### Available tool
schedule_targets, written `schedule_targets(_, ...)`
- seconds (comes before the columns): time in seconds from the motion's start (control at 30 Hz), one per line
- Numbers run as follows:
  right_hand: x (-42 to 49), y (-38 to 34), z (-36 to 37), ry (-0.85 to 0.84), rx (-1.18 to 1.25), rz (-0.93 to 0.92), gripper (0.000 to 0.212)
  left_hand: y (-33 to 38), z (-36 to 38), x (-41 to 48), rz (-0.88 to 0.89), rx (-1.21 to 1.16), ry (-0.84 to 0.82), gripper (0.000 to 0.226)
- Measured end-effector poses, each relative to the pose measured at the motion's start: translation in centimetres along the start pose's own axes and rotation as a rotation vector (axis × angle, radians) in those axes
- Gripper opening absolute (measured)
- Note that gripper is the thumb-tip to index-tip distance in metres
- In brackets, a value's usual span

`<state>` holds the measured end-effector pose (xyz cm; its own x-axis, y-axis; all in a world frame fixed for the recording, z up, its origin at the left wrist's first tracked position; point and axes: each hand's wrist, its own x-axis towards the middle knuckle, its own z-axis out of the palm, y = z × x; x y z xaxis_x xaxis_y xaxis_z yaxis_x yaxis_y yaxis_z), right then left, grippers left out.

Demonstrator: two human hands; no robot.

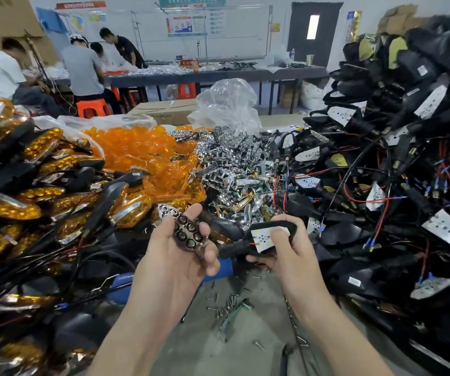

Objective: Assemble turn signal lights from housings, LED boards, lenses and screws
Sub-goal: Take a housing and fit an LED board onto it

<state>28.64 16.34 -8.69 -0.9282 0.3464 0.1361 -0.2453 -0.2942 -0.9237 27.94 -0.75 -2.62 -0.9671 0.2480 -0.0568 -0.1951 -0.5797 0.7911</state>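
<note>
Left hand: palm up, fingers curled around a chrome reflector with round sockets, held over the table's near edge.

Right hand: grips a black housing, thumb pressing on the white LED board seated in it; a red wire leaves its stem.

Loose screws: scattered on the table below the hands.

Blue-handled tool: lies under the left wrist.

Heaps behind:
- finished amber lights, left
- amber lenses, centre-left
- chrome reflectors, centre
- wired black housings, right
</note>
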Motion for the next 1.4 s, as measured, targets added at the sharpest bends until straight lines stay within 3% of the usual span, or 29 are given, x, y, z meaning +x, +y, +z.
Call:
schedule_targets(0.2,-0.8,-0.8,0.3,-0.054,-0.089,-0.097,0.036,-0.5,-0.1,-0.2,0.166,0.058,-0.110,0.042)
schedule_targets(0.3,-0.9,-0.9,0.3,-0.057,-0.077,-0.092,0.032,-0.4,-0.2,-0.2,0.112,0.113,-0.020,0.040)
schedule_targets(0.43,-0.8,-1.0,0.3,-0.043,-0.076,-0.059,0.023,-0.4,-0.4,-0.1,0.095,0.168,0.054,0.056)
schedule_targets(0.57,-0.8,-1.1,0.4,-0.030,-0.076,-0.043,0.022,-0.6,-0.2,0.0,0.177,0.198,0.042,0.042)
schedule_targets(0.67,-0.8,-1.1,0.4,-0.014,-0.068,-0.045,0.022,-1.5,-1.1,-0.5,0.343,0.602,0.014,0.030)
schedule_targets(0.73,-0.8,-1.1,0.4,0.004,-0.060,-0.051,0.023,-2.3,-1.6,-1.0,0.482,1.041,0.028,0.039)
schedule_targets(0.8,-0.8,-1.1,0.4,0.022,-0.051,-0.059,0.022,-3.0,-1.6,-1.3,0.586,1.211,0.085,0.043)
schedule_targets(0.9,-0.7,-1.2,0.3,0.053,-0.015,-0.077,0.021,-3.5,-0.9,-1.4,0.658,1.187,0.149,0.045)
schedule_targets(1.2,-0.3,-1.3,0.0,0.078,0.082,-0.068,0.023,-3.6,-0.3,-1.8,0.642,1.087,0.081,0.050)
schedule_targets(1.4,-0.6,-1.9,0.2,0.002,0.200,-0.014,0.023,-3.8,-0.2,-1.6,0.632,1.005,0.083,0.046)
